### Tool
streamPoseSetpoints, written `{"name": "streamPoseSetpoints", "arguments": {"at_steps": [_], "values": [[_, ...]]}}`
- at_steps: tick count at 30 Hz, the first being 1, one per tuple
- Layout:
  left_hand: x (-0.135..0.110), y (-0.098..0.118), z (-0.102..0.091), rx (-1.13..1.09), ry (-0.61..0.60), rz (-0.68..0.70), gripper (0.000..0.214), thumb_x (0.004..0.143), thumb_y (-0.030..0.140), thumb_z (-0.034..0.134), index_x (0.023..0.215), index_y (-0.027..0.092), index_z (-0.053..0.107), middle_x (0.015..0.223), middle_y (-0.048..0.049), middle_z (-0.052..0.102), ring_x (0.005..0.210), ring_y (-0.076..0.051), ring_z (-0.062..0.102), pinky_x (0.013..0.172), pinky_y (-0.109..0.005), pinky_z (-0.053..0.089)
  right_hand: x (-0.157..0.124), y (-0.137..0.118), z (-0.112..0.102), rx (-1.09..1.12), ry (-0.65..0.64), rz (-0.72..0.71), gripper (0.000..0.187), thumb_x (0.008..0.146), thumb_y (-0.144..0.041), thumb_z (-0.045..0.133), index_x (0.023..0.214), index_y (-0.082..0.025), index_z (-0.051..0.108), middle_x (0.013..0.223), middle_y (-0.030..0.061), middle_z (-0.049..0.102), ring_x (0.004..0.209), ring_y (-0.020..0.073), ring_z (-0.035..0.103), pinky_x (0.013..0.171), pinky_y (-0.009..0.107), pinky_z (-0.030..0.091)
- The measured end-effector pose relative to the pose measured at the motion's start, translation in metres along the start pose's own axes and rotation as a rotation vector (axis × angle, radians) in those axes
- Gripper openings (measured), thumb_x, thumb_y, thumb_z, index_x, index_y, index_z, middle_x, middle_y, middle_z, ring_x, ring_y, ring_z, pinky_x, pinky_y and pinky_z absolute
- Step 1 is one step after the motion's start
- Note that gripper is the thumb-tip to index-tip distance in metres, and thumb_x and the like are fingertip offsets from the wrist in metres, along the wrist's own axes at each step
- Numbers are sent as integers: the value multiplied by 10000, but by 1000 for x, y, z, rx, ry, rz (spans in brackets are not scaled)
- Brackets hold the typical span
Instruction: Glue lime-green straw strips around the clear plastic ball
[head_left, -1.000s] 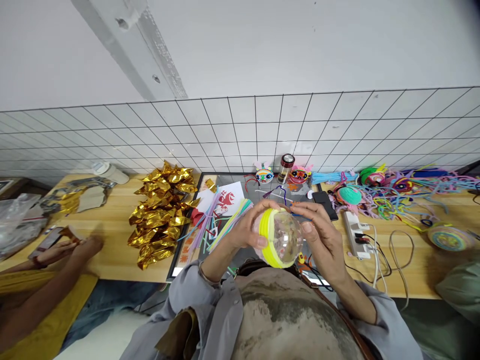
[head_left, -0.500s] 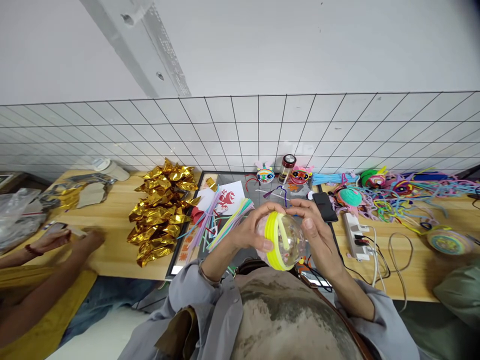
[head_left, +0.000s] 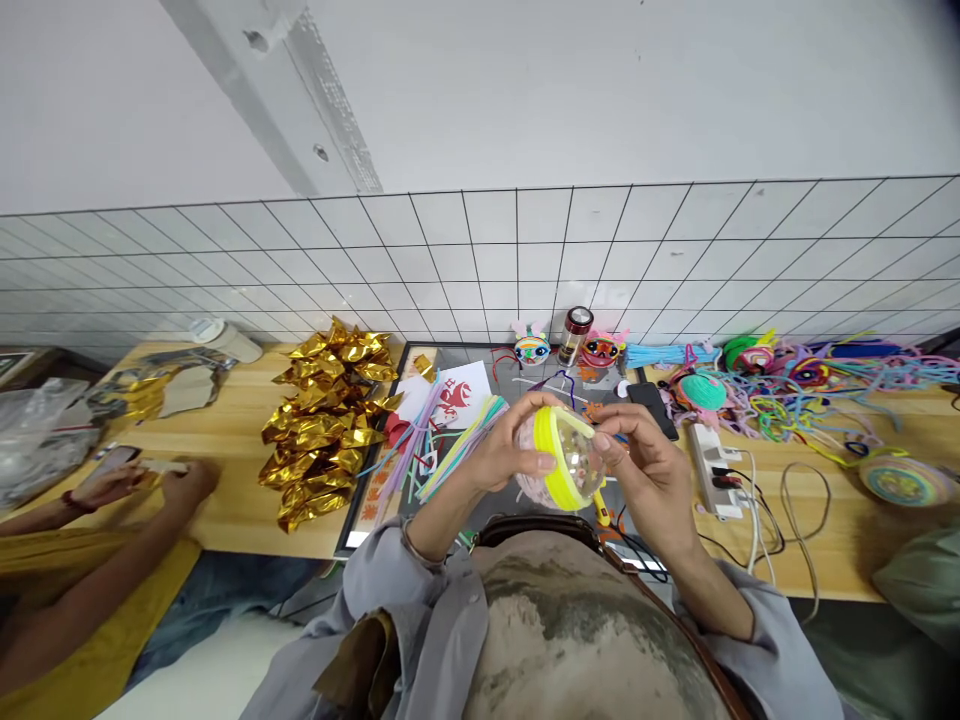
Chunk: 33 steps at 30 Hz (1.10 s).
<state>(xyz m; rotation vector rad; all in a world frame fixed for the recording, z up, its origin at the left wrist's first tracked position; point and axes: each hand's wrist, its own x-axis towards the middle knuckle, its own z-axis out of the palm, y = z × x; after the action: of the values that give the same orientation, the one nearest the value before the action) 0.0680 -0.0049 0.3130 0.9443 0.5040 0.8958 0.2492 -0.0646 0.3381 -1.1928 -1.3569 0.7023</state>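
I hold a clear plastic ball (head_left: 576, 465) in front of my chest, above the near edge of the dark mat (head_left: 525, 385). A yellow pipe cleaner (head_left: 553, 455) runs round its middle like a band. My left hand (head_left: 504, 450) cups the ball's left side with fingers curled over it. My right hand (head_left: 643, 468) is closed at the ball's right side, its fingertips pinching near the yellow band. Loose pastel pipe cleaners (head_left: 450, 430) lie on the mat just left of my hands.
A heap of gold foil pieces (head_left: 326, 425) lies left of the mat. A power strip (head_left: 709, 465) with cables, a black phone (head_left: 652, 405) and a tangle of coloured pipe cleaners (head_left: 810, 390) lie to the right. Another person's hands (head_left: 135, 480) rest at the far left.
The ball has been turned in my hands, so the yellow band now tilts and sits more to the left. My right fingers have shifted up onto the band.
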Motion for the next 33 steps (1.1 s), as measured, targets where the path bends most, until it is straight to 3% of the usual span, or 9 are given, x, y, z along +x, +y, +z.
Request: {"name": "streamPoseSetpoints", "arguments": {"at_steps": [6,14,17,20,23,25,28,30,33], "values": [[0,5,-1,39,36,-42,710,455,367,977,1060,224,635,962,4,650,834,-156,590,776,-264,473,-6,-11,2,-207,-9,-176,137,998,-248,569,931,-237,688,950,33,655,910,180,631,810,324,500],[-6,7,-2,122,62,-74,691,473,377,967,1057,217,633,946,11,600,831,-148,529,730,-248,423,-12,-17,13,-489,-81,-374,268,1016,-198,514,1207,-244,697,1179,102,661,1140,244,607,936,428,485],[-10,10,-2,102,91,-79,691,470,363,962,1057,218,628,956,7,615,839,-154,547,748,-256,432,-15,-20,13,-450,-76,-363,229,1008,-205,537,1151,-247,710,1180,94,661,1133,235,616,935,417,487],[-15,13,-3,88,155,-76,694,463,354,955,1057,220,622,960,4,634,825,-154,566,744,-256,447,-17,-13,2,-352,25,-270,137,992,-262,579,1022,-243,712,1103,68,676,1073,217,637,941,394,497],[-21,15,-7,82,226,-63,719,438,351,952,1062,217,619,953,7,646,813,-151,578,713,-244,451,-18,21,-12,-372,54,-31,210,986,-390,580,915,-226,689,998,54,702,976,218,650,888,371,519],[-25,16,-9,68,264,-39,713,433,341,947,1053,216,619,927,16,646,805,-146,582,709,-239,454,-21,59,-16,-493,-109,274,318,1011,-453,494,928,-212,684,940,47,708,903,206,656,827,342,536],[-28,16,-12,31,300,-13,685,448,334,936,1042,221,616,913,23,649,802,-145,587,713,-241,460,-34,121,-11,-576,-221,466,294,995,-403,551,881,-170,687,812,56,695,757,194,651,723,336,554],[-30,16,-12,9,316,-8,684,452,336,933,1046,224,612,932,17,657,820,-154,600,720,-245,462,-48,154,-4,-633,-262,565,249,981,-388,625,992,-147,688,926,56,707,808,178,671,752,351,581],[-32,15,-11,-11,321,-5,694,448,337,937,1050,224,611,934,19,656,831,-154,609,749,-250,466,-73,185,2,-690,-290,630,345,984,-393,647,1248,-172,632,1223,81,671,1020,200,681,871,410,601]]}}
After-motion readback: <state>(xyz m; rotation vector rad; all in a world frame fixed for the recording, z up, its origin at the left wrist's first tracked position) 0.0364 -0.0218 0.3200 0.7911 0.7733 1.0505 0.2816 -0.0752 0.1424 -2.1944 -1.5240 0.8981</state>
